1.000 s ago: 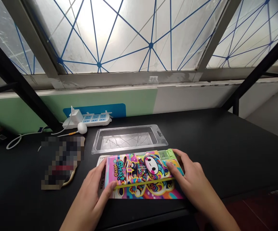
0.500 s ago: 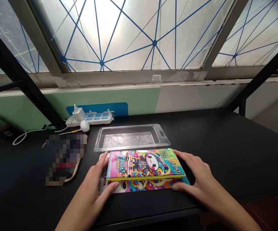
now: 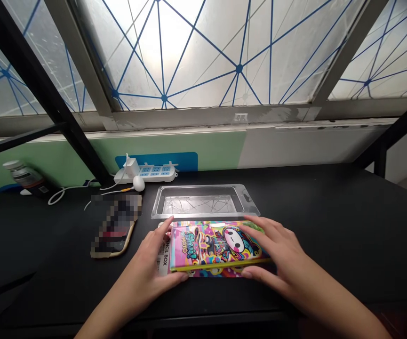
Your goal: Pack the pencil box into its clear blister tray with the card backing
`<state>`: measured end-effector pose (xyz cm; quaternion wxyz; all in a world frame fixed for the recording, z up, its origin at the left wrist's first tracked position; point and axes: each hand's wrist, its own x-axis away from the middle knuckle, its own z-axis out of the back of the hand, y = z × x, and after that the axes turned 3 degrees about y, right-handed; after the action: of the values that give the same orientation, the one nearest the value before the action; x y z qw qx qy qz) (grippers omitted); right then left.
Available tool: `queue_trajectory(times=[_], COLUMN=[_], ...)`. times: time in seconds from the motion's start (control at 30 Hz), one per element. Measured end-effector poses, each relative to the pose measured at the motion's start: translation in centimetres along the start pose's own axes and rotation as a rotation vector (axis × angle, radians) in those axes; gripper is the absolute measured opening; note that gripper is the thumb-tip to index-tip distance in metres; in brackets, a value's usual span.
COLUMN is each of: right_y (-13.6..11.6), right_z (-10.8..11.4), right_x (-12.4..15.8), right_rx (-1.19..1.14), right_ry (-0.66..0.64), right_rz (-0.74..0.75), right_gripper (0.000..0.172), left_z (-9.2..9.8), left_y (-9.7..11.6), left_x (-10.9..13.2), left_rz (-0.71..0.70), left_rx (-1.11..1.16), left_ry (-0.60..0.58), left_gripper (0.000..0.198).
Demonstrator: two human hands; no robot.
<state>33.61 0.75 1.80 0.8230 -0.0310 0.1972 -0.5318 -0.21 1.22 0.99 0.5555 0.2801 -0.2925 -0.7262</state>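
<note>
A brightly coloured pencil box (image 3: 214, 246) with a cartoon figure on its lid lies on a printed card (image 3: 163, 256) near the front of the black table (image 3: 347, 235). My left hand (image 3: 153, 270) grips the box's left end, thumb under its front corner. My right hand (image 3: 281, 254) lies over the right end, fingers spread across the lid and thumb at the front edge. Just behind the box sits an empty clear plastic blister tray (image 3: 203, 203).
A phone in a pale case (image 3: 115, 227) lies left of the box. A white power strip (image 3: 150, 172) with a charger and cable stands at the back wall. A bottle (image 3: 25, 176) lies at far left. Black frame bars cross the window.
The view has shifted, so everything sits further right. My right hand has moved from beside the box onto its lid. The box stays on the card.
</note>
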Motion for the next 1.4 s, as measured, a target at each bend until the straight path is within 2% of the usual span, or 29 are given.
queue_trajectory(times=[0.17,0.37,0.43,0.67,0.87,1.03,1.13,1.2,1.3,1.4], right_y=[-4.0,-4.6,-4.5,-4.3,-4.3,-4.9,-5.3,-5.4,-4.9,-3.7], right_z=[0.3,0.7,0.5,-0.6,-0.5,-0.3,-0.5,-0.3,0.5,1.5], right_x=[-3.7,-6.3,-6.7,-6.9,-6.8,-6.7,-5.8,-4.7,-2.5,-0.2], right_rx=[-0.061,-0.157,-0.182,-0.199,-0.176,-0.009,0.052,0.055,0.015,-0.046], right_ry=[-0.107,-0.250,-0.256,-0.178,-0.098,0.137,0.288,0.367,0.398,0.317], right_rz=[0.114,0.087,0.064,0.075,0.116,0.241,0.355,0.449,0.530,0.507], right_gripper=[0.053,0.060,0.060,0.060,0.060,0.068,0.058,0.046,0.041,0.041], left_z=[0.0,0.2,0.3,0.4,0.4,0.7,1.3,1.9,2.9,3.4], left_y=[0.0,-0.3,-0.3,0.1,0.8,1.2,0.7,0.1,-0.9,-1.3], left_x=[0.1,-0.1,-0.1,0.2,0.3,0.0,0.1,0.5,1.1,1.5], left_rz=[-0.029,-0.015,-0.017,-0.025,-0.062,-0.084,-0.098,-0.086,-0.088,-0.065], left_rx=[0.023,0.035,0.032,-0.007,-0.050,-0.053,-0.039,-0.011,0.050,0.073], left_ry=[0.027,0.031,0.027,0.032,0.045,0.069,0.031,-0.011,-0.114,-0.117], left_gripper=[0.097,0.098,0.098,0.094,0.085,0.063,0.047,0.057,0.091,0.092])
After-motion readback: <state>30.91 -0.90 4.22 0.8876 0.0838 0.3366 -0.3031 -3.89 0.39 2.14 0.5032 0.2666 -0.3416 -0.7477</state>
